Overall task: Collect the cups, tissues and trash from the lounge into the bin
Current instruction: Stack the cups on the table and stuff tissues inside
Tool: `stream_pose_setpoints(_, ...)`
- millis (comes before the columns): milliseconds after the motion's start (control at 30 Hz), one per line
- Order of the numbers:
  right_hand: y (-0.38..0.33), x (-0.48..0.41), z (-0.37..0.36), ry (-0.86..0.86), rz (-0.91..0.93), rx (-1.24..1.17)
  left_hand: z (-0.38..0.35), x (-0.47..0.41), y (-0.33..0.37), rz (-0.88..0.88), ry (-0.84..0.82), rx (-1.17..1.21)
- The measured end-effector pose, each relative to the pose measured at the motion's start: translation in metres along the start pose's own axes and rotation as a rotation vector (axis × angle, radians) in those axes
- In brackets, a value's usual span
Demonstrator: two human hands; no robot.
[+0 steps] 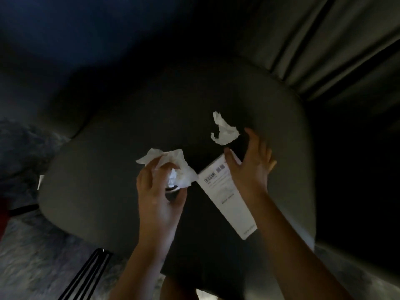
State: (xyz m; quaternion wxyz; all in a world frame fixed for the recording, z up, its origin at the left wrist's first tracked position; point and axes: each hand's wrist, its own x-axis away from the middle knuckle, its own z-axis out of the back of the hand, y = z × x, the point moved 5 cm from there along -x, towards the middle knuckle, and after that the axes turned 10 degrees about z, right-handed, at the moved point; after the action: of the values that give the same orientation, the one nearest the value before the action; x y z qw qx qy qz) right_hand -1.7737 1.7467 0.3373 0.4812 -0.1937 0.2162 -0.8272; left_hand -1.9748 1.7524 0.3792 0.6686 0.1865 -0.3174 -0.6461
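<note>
1. the left hand (159,191) grips a bunch of crumpled tissues (173,167) over the middle of the dark seat cushion (97,169).
2. the right hand (251,167) pins a long white box (225,198) under its thumb, fingers spread.
3. a loose tissue (224,131) lies on the cushion, just past those fingers on the far side.

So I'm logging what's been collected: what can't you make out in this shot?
Head view:
- Dark object under the tissues in the left hand: tissues and fingers hide it; only a pale rim shows.
- White box in the right hand: print blurred, unreadable.
- White scrap at the seat's left edge: too small to identify.
- Bin: not in frame.
</note>
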Motion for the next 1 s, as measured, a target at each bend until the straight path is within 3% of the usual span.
stream_pose_setpoints(133, -0.002, -0.044, -0.02, -0.153, -0.057, -0.103, -0.003, -0.013, -0.002, 0.03, -0.024, 0.023)
stream_pose_setpoints(367, -0.001, -0.052, -0.021, -0.133, -0.055, -0.081, 0.0, -0.016, -0.006, 0.009, -0.024, 0.025)
stream_pose_setpoints(567, -0.053, -0.024, 0.017, -0.047, 0.048, -0.39, 0.008, -0.016, 0.008, -0.04, -0.068, -0.024)
stream_pose_setpoints(667, -0.087, 0.001, 0.028, -0.091, 0.143, -0.519, 0.015, -0.014, 0.022, -0.09, -0.062, -0.009)
stream_pose_setpoints(800, -0.107, 0.025, 0.038, -0.07, 0.271, -0.484, 0.029, -0.009, 0.032, -0.047, -0.05, 0.123)
stream_pose_setpoints(1000, -0.121, 0.048, 0.047, -0.164, 0.38, -0.37, 0.045, 0.002, 0.044, -0.195, -0.057, -0.065)
